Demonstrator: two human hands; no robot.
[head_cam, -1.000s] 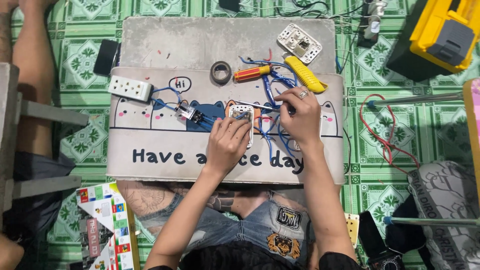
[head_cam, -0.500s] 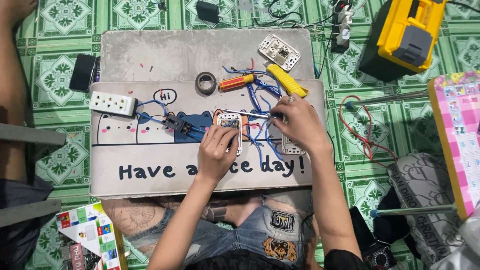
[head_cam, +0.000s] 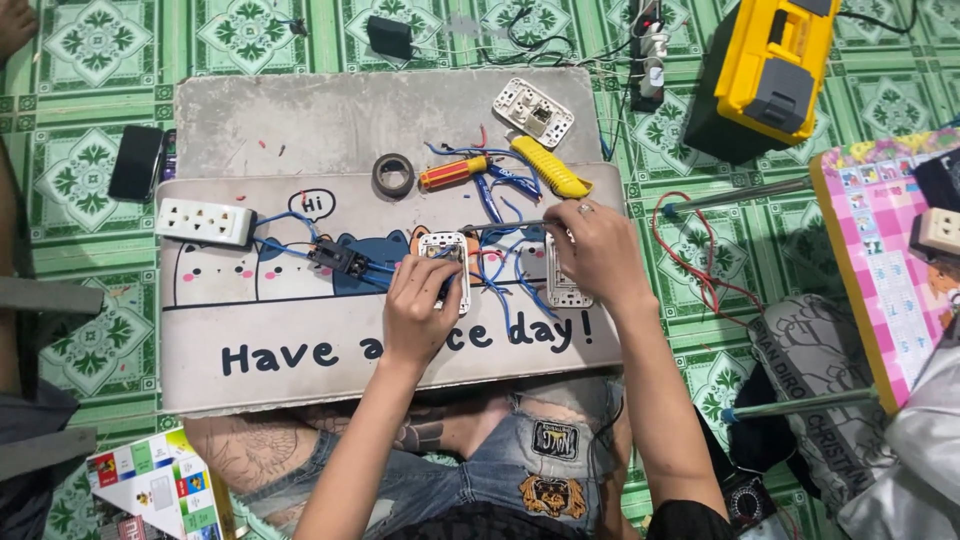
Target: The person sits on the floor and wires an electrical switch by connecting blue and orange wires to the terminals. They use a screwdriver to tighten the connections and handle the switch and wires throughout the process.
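Your left hand (head_cam: 420,310) grips the switch plate (head_cam: 446,262) mid-board (head_cam: 300,120); right hand (head_cam: 598,250) pinches a screwdriver (head_cam: 510,227) (blue wires (head_cam: 495,200) everywhere).

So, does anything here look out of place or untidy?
Yes. Loose blue wires lie tangled across the board between the white switch module under the left hand and the right hand. A red wire trails over the floor beside the board.

— How are the arms placed?
— Both bare forearms reach forward from the lap, nearly side by side.
— And the hands?
— The left hand (head_cam: 422,312) lies palm down, fingers curled. The right hand (head_cam: 598,250) is loosely closed, a ring on one finger, knuckles up.
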